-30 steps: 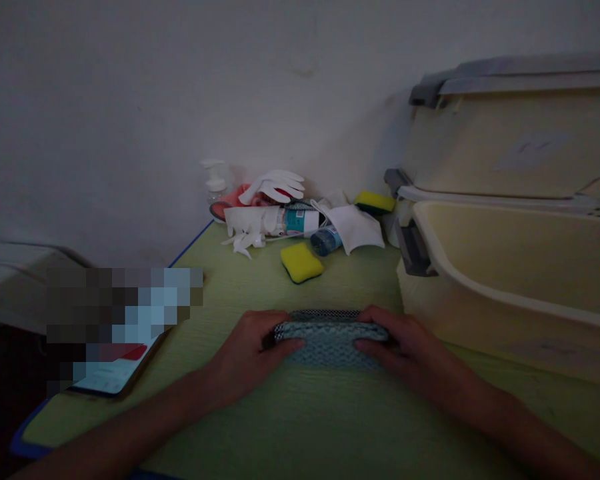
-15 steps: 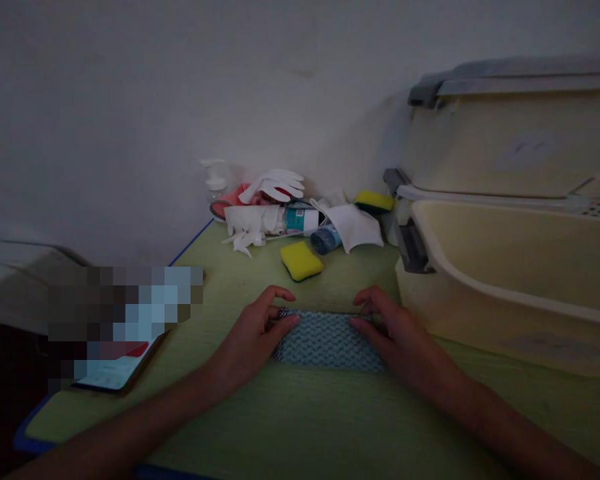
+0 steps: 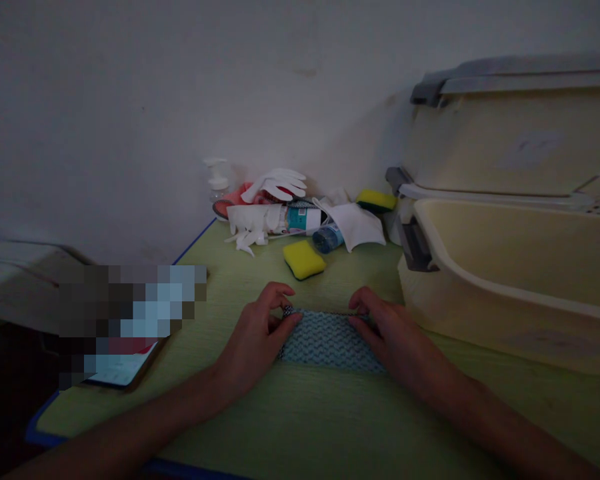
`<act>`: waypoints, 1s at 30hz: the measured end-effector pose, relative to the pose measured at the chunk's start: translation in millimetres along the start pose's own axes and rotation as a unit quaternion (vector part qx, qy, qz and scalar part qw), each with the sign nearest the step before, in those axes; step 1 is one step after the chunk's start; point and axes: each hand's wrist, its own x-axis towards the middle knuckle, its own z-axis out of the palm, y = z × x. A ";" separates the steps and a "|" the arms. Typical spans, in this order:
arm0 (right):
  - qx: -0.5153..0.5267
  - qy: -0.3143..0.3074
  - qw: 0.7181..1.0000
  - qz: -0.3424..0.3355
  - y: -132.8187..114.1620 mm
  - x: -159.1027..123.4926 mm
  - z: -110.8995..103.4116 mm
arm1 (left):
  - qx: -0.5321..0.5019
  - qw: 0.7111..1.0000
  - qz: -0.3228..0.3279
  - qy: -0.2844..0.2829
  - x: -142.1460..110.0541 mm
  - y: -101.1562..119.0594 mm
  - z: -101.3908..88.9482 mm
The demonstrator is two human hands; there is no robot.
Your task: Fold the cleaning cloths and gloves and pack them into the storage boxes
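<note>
A folded blue-grey cleaning cloth with a scaly texture and a dark speckled edge lies on the green table in front of me. At its upper left corner, my left hand pinches the cloth, the thumb on top and other fingers behind the edge. The upper right corner is between the thumb and fingers of my right hand, which partly hides that end. Just beyond the cloth is a yellow sponge with a dark underside, touched by neither hand.
By the wall lie a white glove, a spray bottle, a blue bottle, a white mask, another sponge and a pump bottle. An open cream bin stands right; a phone lies left.
The fingers of my right hand have drawn in closer to the cloth's upper edge. My left hand keeps its pinch, and the whole view has shifted slightly.
</note>
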 end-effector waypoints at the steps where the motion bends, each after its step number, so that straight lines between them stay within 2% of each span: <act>1: -0.001 -0.002 1.000 0.001 -0.2 0.2 0.0 | 0.006 1.000 0.001 0.007 -0.2 0.1 0.4; 7: 0.006 -0.014 1.000 -0.013 1.4 -0.3 1.1 | 0.055 0.998 0.029 0.027 -1.8 -1.0 1.3; 9: 0.010 -0.018 1.000 -0.012 1.5 -0.2 1.0 | 0.108 0.990 0.082 0.033 -1.7 -2.5 0.7; 13: 0.003 -0.022 1.000 -0.008 0.9 0.8 0.4 | 0.213 0.955 0.204 0.035 0.2 -5.9 -0.6; 18: -0.020 0.001 0.999 -0.033 0.0 -0.2 1.7 | 0.253 0.909 0.330 0.036 3.3 -8.6 -0.7; 22: -0.116 0.025 0.990 -0.072 -1.2 -2.4 2.6 | 0.251 0.869 0.427 -0.001 5.1 -10.8 -1.0; 26: -0.210 0.055 0.970 -0.109 1.2 -4.1 2.8 | 0.241 0.855 0.454 -0.066 3.7 -12.4 -1.7; 30: -0.197 0.087 0.965 -0.150 5.3 -3.9 4.1 | 0.289 0.855 0.418 -0.109 -0.8 -12.2 -0.8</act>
